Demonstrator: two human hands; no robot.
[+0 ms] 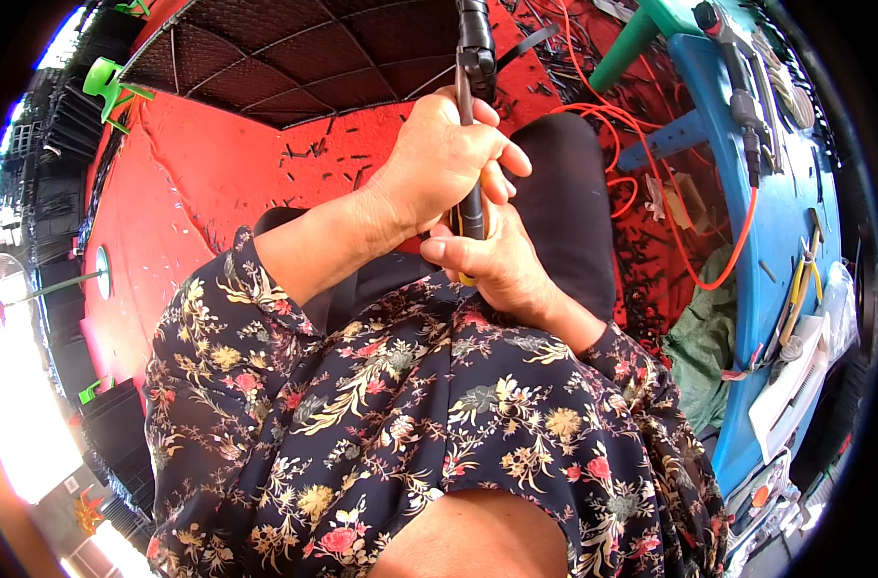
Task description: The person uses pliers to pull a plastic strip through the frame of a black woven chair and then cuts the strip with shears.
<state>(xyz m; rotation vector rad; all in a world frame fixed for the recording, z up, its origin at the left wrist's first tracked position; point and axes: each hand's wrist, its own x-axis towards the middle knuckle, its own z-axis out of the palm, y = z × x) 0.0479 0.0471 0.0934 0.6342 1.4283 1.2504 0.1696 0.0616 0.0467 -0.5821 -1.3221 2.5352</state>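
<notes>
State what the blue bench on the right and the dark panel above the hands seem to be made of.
Blue bench: probably moulded plastic, with an even matt blue and rounded edges.
Dark panel: seemingly black plastic mesh, with a fine grid crossed by raised ribs; metal cannot be ruled out.

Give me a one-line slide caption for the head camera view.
Both hands, left hand above right hand, grip a black tool over the lap, beside a blue bench and red floor.
</notes>
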